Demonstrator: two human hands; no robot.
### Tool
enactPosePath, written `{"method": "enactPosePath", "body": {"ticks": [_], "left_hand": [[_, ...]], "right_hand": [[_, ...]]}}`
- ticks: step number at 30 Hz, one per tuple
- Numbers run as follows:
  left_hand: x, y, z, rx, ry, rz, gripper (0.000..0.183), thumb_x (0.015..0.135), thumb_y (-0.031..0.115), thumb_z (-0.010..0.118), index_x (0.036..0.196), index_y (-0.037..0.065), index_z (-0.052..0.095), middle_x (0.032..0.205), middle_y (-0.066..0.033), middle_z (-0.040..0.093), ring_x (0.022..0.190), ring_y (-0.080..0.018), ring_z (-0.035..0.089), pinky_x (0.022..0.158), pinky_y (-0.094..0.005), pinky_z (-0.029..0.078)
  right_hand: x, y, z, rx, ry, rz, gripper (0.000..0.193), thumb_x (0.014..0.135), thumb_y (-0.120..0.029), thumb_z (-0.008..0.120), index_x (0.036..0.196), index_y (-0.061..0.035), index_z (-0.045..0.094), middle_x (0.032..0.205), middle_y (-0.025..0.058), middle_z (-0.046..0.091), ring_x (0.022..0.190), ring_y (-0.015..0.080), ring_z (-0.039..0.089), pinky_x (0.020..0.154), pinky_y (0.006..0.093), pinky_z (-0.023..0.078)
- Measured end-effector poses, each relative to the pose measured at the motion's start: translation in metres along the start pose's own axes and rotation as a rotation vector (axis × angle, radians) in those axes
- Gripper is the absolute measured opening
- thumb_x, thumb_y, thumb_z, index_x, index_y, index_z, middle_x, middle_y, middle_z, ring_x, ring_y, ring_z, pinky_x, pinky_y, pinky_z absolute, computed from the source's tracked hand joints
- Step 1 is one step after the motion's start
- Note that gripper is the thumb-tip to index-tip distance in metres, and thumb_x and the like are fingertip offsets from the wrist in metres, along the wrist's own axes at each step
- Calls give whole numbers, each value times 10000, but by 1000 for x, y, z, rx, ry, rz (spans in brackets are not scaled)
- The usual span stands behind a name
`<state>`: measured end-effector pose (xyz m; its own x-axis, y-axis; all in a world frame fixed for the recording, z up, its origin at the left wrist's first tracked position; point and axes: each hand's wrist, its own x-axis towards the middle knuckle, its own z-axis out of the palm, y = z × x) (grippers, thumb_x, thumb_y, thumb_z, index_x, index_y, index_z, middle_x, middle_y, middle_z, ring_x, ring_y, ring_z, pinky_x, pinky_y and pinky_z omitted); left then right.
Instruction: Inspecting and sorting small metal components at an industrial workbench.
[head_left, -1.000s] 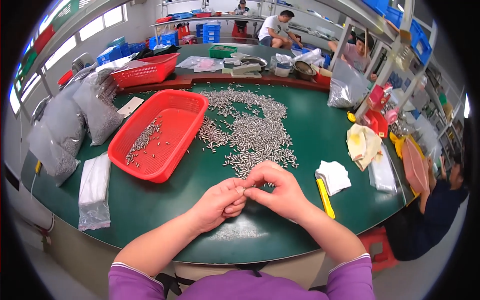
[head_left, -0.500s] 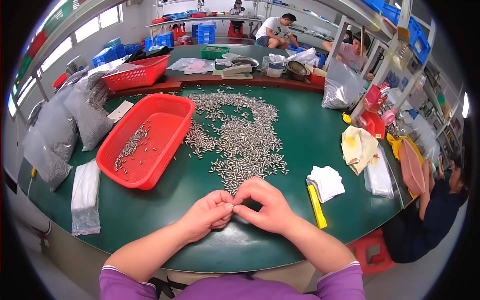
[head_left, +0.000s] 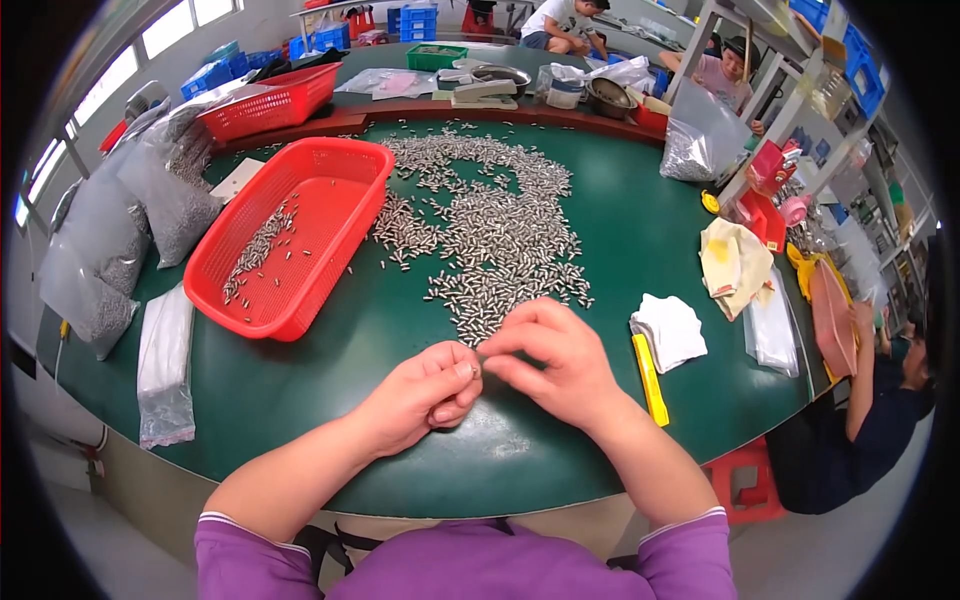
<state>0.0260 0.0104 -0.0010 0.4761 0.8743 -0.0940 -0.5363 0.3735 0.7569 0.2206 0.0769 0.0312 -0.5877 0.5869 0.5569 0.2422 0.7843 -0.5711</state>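
My left hand is closed, its thumb pressed against the curled fingers over a small metal part that barely shows. Close beside it, my right hand has its thumb and index finger apart, with nothing visible between them. Just beyond both hands spreads a loose pile of small silvery cylindrical metal parts on the green table. To the left of the pile stands a red plastic basket with more of these parts scattered inside.
Filled clear bags and a packet of plastic bags line the left side. On the right lie a yellow tool, a white cloth and a cream cloth. A co-worker sits at the right edge.
My right hand has drawn slightly away from my left and its thumb and index finger have parted. The view has tilted down, so the table appears higher.
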Motion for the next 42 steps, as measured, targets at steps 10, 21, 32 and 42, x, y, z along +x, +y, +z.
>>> {"method": "enactPosePath", "body": {"ticks": [10,21,32,42], "left_hand": [[-5,-1,-1,-65,-33,-39,266,1053,291,356,946,90,494,742,-21,460,519,-77,337,507,-234,295],[-3,-3,-3,-110,-36,-21,229,1046,283,387,1011,91,507,802,-40,493,585,-100,363,538,-238,313],[-2,-3,-6,-146,-21,-40,275,1044,270,353,1085,45,505,870,-75,520,624,-116,400,542,-238,332],[-2,-4,-1,-46,-22,-102,156,1001,190,497,1086,63,526,841,-29,541,587,-65,399,495,-201,312]], "right_hand": [[6,11,-39,-462,165,249,195,803,-88,687,993,-100,650,918,74,615,885,284,606,765,383,497],[-7,16,-63,-381,-269,660,101,769,-141,668,827,-59,665,842,107,669,786,282,654,726,389,515],[-14,15,-44,-434,-326,465,83,749,-127,703,814,-89,668,783,69,637,747,235,652,688,353,511],[2,-6,-32,143,-299,367,108,836,-70,681,933,-35,650,868,79,605,775,181,629,698,298,511]]}}
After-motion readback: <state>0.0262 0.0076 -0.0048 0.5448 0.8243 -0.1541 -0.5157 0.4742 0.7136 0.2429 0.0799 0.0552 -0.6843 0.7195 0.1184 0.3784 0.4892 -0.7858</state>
